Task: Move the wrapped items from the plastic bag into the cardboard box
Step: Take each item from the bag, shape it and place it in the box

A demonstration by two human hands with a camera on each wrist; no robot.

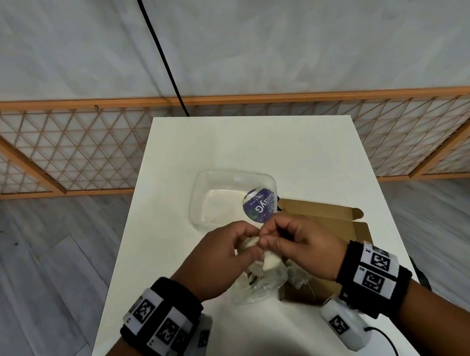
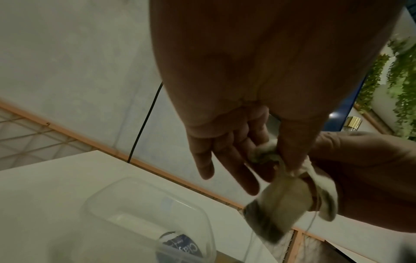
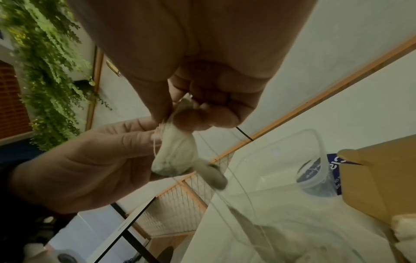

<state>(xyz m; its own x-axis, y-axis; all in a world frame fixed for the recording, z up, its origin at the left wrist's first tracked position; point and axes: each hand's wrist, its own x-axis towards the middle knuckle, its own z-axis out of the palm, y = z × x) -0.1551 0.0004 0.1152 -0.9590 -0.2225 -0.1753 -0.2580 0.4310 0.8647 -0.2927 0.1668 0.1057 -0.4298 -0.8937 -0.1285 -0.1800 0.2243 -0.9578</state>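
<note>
Both hands meet above the table's middle. My left hand [image 1: 248,244] and right hand [image 1: 279,236] together pinch a small white wrapped item [image 1: 266,261] with a thin string. In the left wrist view the left hand [image 2: 258,160] pinches the item's bunched top [image 2: 264,152] between thumb and fingers, and a pale pouch [image 2: 279,204] hangs below. In the right wrist view the right hand [image 3: 178,113] pinches the pouch [image 3: 178,154] at its top. The crumpled clear plastic bag [image 1: 252,292] lies under the hands, against the open cardboard box [image 1: 335,223] at the right.
A clear plastic tub [image 1: 222,179] stands on the white table [image 1: 252,138] just beyond the hands, with a purple-labelled cup [image 1: 259,207] at its right corner. A wooden lattice rail [image 1: 70,147] and a black cable [image 1: 160,51] lie behind the table.
</note>
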